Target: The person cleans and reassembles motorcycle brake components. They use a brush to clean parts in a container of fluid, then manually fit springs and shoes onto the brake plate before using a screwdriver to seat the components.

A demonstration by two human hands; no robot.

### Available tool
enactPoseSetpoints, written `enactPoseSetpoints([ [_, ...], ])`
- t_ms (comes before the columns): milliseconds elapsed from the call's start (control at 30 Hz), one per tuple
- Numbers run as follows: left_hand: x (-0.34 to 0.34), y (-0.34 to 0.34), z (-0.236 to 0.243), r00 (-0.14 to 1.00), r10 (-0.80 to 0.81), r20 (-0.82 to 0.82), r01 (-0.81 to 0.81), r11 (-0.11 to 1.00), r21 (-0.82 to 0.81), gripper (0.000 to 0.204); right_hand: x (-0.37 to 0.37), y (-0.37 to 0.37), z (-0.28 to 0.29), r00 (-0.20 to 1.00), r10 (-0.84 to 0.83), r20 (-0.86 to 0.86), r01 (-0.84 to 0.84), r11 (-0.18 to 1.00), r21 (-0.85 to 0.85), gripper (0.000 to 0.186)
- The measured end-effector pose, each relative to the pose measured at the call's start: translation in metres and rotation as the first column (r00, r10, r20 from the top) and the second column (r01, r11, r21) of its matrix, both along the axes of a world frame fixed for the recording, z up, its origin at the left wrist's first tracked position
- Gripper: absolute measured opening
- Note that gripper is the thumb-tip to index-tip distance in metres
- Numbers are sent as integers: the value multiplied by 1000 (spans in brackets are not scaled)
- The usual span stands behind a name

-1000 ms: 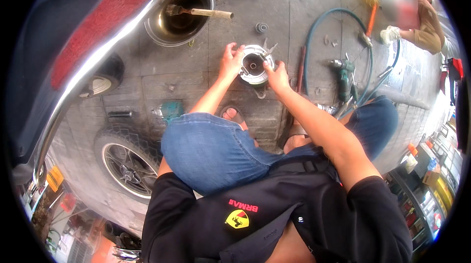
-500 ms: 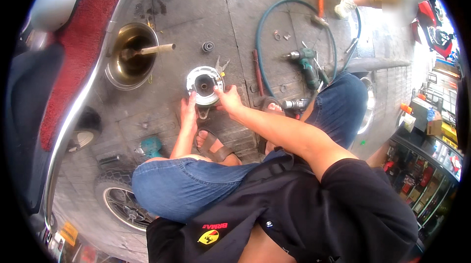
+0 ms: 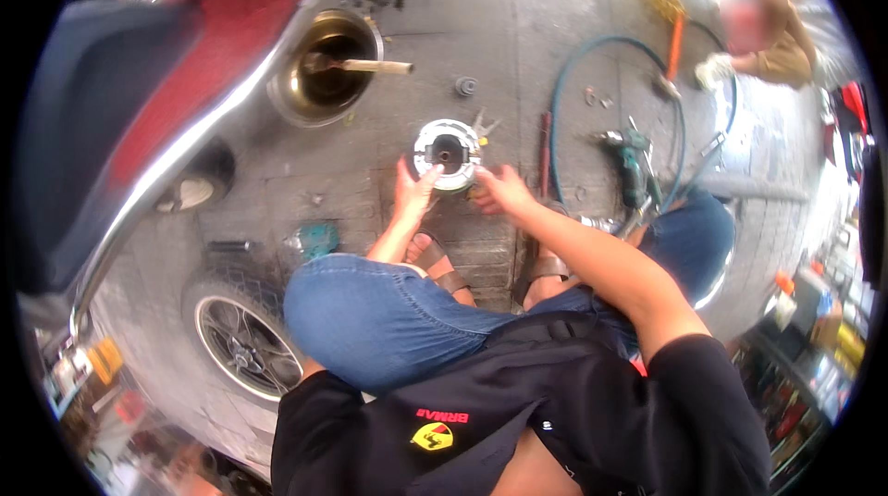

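A round metal brake plate (image 3: pixel 427 141) with a pale, shiny rim and a dark hollow centre is in front of me, just above or on the floor. My left hand (image 3: pixel 412 197) grips its lower left side, the thumb over the rim. At its lower right edge is my right hand (image 3: pixel 500 192), fingers curled and thumb against the rim; blur hides the exact contact of the fingertips. Pliers (image 3: pixel 485 128) with spread handles lie just beyond the plate's right side. Farther off stands a small dark cylindrical part (image 3: pixel 466 86).
A brass-coloured bowl (image 3: pixel 282 93) holds a wooden-handled brush (image 3: pixel 379 66). Right lie a green drill (image 3: pixel 633 167), a blue hose (image 3: pixel 556 98) and a dark red bar (image 3: pixel 546 155). Another power tool (image 3: pixel 316 239) and a wheel (image 3: pixel 242 348) are left. A person (image 3: pixel 777 52) sits at the far right.
The view has shifted, so the surroundings appear farther right. My left hand stays on the brake plate. My right hand's fingers have curled in and slid lower along its right edge.
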State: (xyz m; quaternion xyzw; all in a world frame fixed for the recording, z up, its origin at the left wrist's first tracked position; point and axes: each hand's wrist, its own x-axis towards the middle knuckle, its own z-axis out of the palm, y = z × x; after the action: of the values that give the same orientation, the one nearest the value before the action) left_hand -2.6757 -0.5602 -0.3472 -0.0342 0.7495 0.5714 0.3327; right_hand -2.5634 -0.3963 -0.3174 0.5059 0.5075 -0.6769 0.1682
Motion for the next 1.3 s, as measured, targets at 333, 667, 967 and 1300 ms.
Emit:
enactPoseSetpoints([
  [333, 3, -7, -27, 998, 50, -28, -50, 999, 0, 90, -81, 251, 102, 917, -161, -365, 309, 864, 398, 38],
  [667, -27, -41, 5, 995, 77, -59, -78, 997, -28, 83, -11, 55, -24, 716, 639, 282, -679, 544, 492, 54],
  [967, -46, -37, 67, 997, 59, 55, -63, 996, 65, 60, -28, 13, -38, 833, 339, 437, -549, 411, 727, 42],
  [1300, -85, -20, 138, 995, -85, -45, 94, 951, 296, 57, -46, 65, 0, 926, 373, 68, -378, 904, 199, 32],
])
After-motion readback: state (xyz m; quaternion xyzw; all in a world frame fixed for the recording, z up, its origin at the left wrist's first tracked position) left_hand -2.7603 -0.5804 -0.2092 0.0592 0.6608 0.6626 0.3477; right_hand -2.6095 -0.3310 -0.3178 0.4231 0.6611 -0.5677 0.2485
